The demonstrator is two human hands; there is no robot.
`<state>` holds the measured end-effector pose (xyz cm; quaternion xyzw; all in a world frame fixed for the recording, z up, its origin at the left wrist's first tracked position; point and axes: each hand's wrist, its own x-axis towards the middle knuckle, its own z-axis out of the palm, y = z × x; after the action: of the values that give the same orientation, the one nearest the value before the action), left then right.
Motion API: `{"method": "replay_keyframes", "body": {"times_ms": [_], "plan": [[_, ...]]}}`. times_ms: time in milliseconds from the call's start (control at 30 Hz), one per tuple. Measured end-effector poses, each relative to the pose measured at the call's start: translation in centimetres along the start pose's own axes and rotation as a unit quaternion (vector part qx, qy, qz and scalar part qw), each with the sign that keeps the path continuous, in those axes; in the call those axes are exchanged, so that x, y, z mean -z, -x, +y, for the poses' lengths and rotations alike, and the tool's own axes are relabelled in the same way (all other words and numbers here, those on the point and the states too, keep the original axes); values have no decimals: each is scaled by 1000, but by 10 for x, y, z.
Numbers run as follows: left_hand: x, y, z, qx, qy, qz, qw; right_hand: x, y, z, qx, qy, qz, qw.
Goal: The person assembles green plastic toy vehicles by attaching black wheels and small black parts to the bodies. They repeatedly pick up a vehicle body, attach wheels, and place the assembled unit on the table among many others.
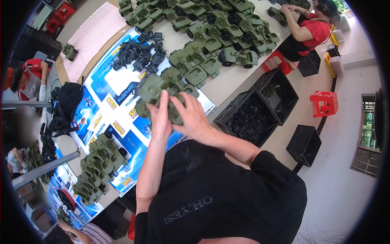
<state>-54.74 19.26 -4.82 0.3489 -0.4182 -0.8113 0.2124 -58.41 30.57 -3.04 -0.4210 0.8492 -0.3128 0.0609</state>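
Over the near side of the table, my left hand (161, 116) and my right hand (191, 118) grip an olive-green plastic toy jeep (151, 88) between them. My fingers hide part of its near side, and its outline is slightly blurred. Just beyond it stand more green toy jeeps (194, 61), some in rows. A pile of small black plastic parts (140, 55) lies to the far left of my hands. Farther back, finished-looking jeeps with black wheels (225, 28) are heaped together. Another group of green jeeps (101, 158) sits at the left.
Blue-and-white printed sheets (95, 107) cover the table. Black crates (248, 120), one with black parts inside, stand on the floor to the right, near a red stool (324, 103). A co-worker in red (313, 32) handles parts at the far right; others work at the left.
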Motion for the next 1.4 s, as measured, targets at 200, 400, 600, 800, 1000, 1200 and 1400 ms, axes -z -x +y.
{"method": "replay_keyframes", "body": {"times_ms": [200, 400, 600, 800, 1000, 1200, 1400], "plan": [[12, -13, 4, 7, -250, -81, 965, 20, -54, 110, -14, -46, 130, 990], [80, 17, 16, 81, -266, -99, 956, 52, -141, 232, -92, 49, 187, 977], [169, 73, 6, 66, -296, 22, 953, 44, -175, 275, -46, 104, 142, 983], [236, 82, 14, -36, -402, 199, 893, 37, -173, 277, -108, 44, 126, 985], [248, 69, 17, -107, -427, 235, 867, 55, -162, 262, -102, 54, 217, 969], [196, 74, 27, -7, -568, 141, 811, 70, -90, 241, -184, -30, 246, 951], [134, 31, 40, 6, -623, 24, 782, 67, -61, 235, -223, -43, 231, 946]]}}
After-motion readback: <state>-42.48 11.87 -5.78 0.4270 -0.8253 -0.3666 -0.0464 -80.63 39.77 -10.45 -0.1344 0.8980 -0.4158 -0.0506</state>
